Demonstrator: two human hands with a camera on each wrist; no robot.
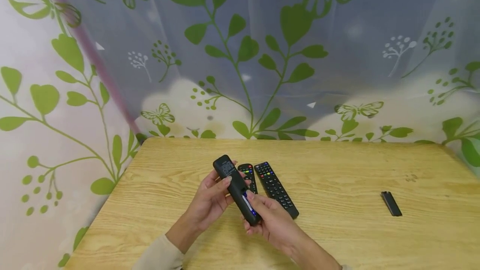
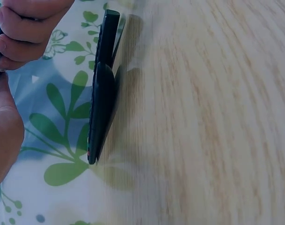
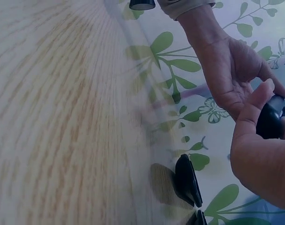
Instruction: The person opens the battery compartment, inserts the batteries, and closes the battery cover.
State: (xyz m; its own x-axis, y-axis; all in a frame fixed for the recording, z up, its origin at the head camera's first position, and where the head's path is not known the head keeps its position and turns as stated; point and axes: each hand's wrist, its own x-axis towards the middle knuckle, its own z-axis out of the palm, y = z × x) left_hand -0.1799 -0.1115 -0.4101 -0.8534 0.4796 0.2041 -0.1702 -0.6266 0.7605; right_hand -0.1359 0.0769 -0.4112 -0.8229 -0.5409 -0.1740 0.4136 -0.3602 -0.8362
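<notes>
My left hand (image 1: 210, 197) grips the upper part of a black remote control (image 1: 233, 182), thumb on its back, which faces up and carries a printed label. The battery compartment in its lower half is uncovered, and a blue-and-white battery (image 1: 248, 204) shows inside. With the right hand (image 1: 275, 220) I hold the lower end, the thumb pressing at the compartment's upper edge. In the right wrist view the remote's dark end (image 3: 270, 119) shows between the hands. Over on the right of the table lies a small black battery cover (image 1: 391, 203).
Two more black remotes lie buttons up on the wooden table (image 1: 168, 170): a smaller one (image 1: 246, 170), partly hidden behind the held remote, and a longer one (image 1: 275, 186) beside it. A leaf-patterned curtain (image 1: 240, 74) hangs behind the table's far edge.
</notes>
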